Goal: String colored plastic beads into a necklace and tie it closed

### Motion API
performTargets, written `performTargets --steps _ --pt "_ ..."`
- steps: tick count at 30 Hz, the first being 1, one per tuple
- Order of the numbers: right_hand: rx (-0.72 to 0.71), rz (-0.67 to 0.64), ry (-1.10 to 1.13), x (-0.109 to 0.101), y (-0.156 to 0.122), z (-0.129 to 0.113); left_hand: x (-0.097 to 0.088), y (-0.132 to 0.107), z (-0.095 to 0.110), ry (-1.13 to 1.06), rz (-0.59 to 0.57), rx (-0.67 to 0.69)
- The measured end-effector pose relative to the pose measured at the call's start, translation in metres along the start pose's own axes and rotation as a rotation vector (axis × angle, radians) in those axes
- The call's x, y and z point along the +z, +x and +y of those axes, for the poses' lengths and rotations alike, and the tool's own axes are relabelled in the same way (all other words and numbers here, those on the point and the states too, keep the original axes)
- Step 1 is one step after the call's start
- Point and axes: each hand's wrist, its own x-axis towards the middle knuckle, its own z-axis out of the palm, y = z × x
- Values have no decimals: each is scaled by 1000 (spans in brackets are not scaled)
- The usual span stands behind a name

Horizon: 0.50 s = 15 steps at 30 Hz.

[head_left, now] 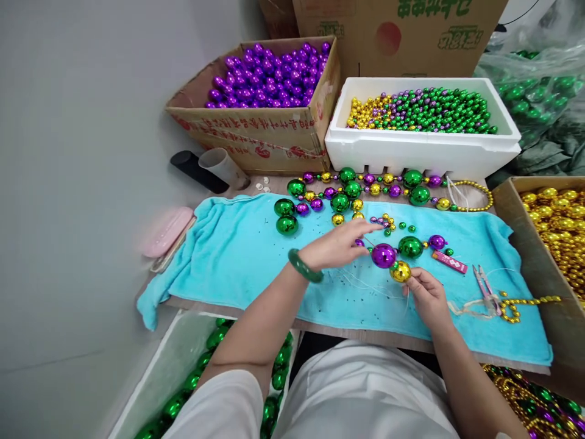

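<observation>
My right hand (427, 296) pinches a gold ball bead (401, 271) between thumb and fingers; a thin thread hangs below it. Touching that bead is a large purple ball bead (383, 255), in line with a big green ball bead (410, 247) and a smaller purple bead (437, 242). My left hand (340, 244), a green bangle at its wrist, reaches over the blue towel (256, 262). Its index finger stretches towards a cluster of small beads (386, 222), with the thumb apart. A thin line shows near these fingertips, too fine to name.
Behind lies a beaded strand (375, 189). A carton of purple balls (256, 140) and a white foam box (425, 149) stand at the back. Thread snips (485, 289) and a pink packet (450, 262) lie to the right, near a carton of gold beads (534, 244).
</observation>
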Motion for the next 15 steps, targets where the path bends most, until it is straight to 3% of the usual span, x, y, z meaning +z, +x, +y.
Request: performTargets --steps 2,5,10,15 --pt "-11 28 26 -3 0 4 -6 23 -17 196 67 -59" --pt "-7 35 55 -3 1 6 1 65 -34 440 113 -133" --pt "18 26 51 -5 0 6 28 117 -37 587 -73 -191" --pt "36 49 43 -15 -5 6 35 133 -43 552 -121 -268"
